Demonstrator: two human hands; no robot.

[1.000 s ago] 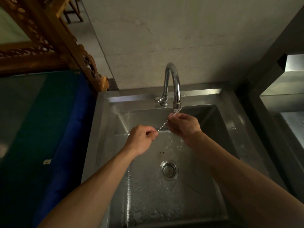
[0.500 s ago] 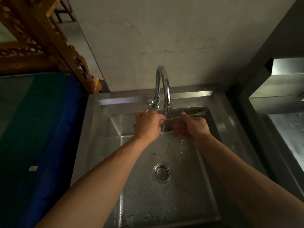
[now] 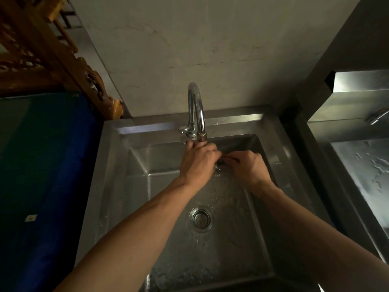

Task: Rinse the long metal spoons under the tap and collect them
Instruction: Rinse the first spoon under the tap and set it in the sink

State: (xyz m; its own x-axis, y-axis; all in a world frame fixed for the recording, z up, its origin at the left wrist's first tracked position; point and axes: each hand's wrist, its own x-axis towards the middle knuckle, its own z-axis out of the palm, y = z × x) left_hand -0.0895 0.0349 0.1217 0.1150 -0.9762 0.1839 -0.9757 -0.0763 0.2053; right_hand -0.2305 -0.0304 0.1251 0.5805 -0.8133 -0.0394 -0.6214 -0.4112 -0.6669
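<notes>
Steel counter (image 3: 109, 186) with sunken sink (image 3: 139, 186) set in it, wet all over. Basin floor streaked with water, round strainer drain (image 3: 201, 219) near middle. Chrome gooseneck tap (image 3: 195, 110) mounted on back ledge, lever to its left, spout over rear of basin, water falling beneath it. Raised steel lip along wall behind tap. To right, separate steel counter (image 3: 362, 178), top dotted with water. To left, dark blue-edged surface (image 3: 50, 165) butts against sink side, small pale tag (image 3: 31, 218) lying on it.
</notes>
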